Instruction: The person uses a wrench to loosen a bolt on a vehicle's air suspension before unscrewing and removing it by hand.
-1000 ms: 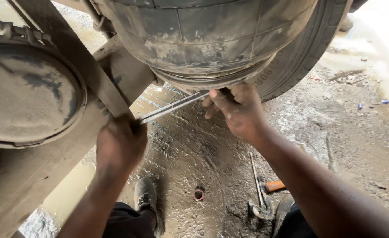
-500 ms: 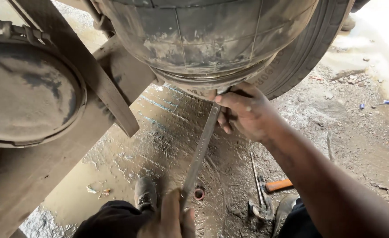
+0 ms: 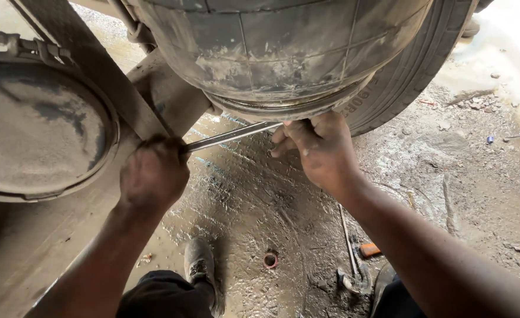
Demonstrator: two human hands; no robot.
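A long steel wrench [image 3: 232,135] runs nearly level under a dirty black rubber air bag [image 3: 283,53] of a vehicle's underside. My left hand [image 3: 154,172] grips the wrench's handle end, close to a metal beam [image 3: 89,65]. My right hand [image 3: 319,147] holds the wrench's head end against the base plate of the air bag; the fitting under my fingers is hidden.
A round metal drum [image 3: 36,129] hangs at the left. A tyre [image 3: 401,70] stands behind the air bag. On the muddy ground lie a small ring [image 3: 270,259], a thin rod [image 3: 347,238] and an orange-handled tool [image 3: 370,249]. My shoe [image 3: 200,265] rests below.
The wrench handle swung down towards my legs half a second ago, then came back up to the left. My left hand holds it near the beam again. My right hand stayed at the head.
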